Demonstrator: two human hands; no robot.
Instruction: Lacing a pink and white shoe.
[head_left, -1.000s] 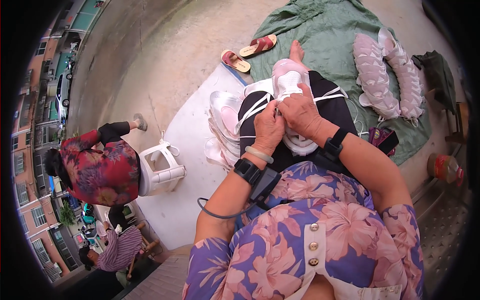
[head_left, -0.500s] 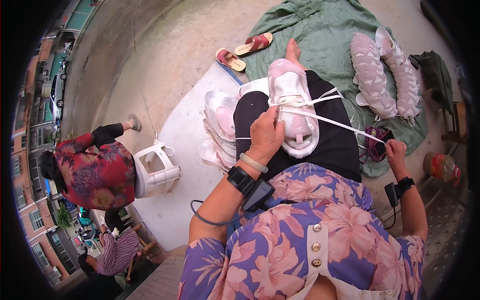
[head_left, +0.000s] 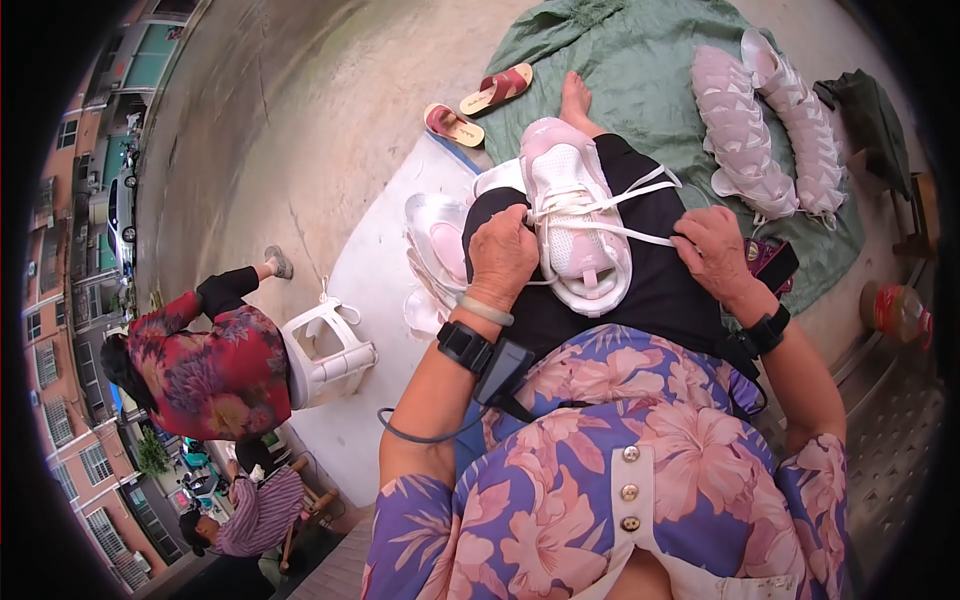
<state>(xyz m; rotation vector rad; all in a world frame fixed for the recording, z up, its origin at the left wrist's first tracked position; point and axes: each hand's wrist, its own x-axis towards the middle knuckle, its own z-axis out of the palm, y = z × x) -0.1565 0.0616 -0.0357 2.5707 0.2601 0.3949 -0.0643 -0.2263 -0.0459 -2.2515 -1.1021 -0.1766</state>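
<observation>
A pink and white sneaker (head_left: pixel 578 215) lies across my lap, its toe pointing away from me. White shoelace (head_left: pixel 640 235) crosses its tongue in several rows. My left hand (head_left: pixel 503 250) is closed at the shoe's left edge, pinching lace by the eyelets. To the right of the shoe, my right hand (head_left: pixel 722 255) pinches a length of the lace, drawn from the shoe to its fingers. A loose loop of lace stands out over my right thigh.
Stacked pink and white shoe uppers (head_left: pixel 745 120) lie in two rows on a green cloth (head_left: pixel 640 60). More shoe pieces (head_left: pixel 435 245) are piled at my left. Red sandals (head_left: pixel 497 88), a white stool (head_left: pixel 325 350) and a jar (head_left: pixel 897 312) stand around. Two people sit at the left.
My right hand has come back in toward the shoe, from far out right. My left hand has shifted from over the laces to the shoe's left edge, and the view has turned slightly.
</observation>
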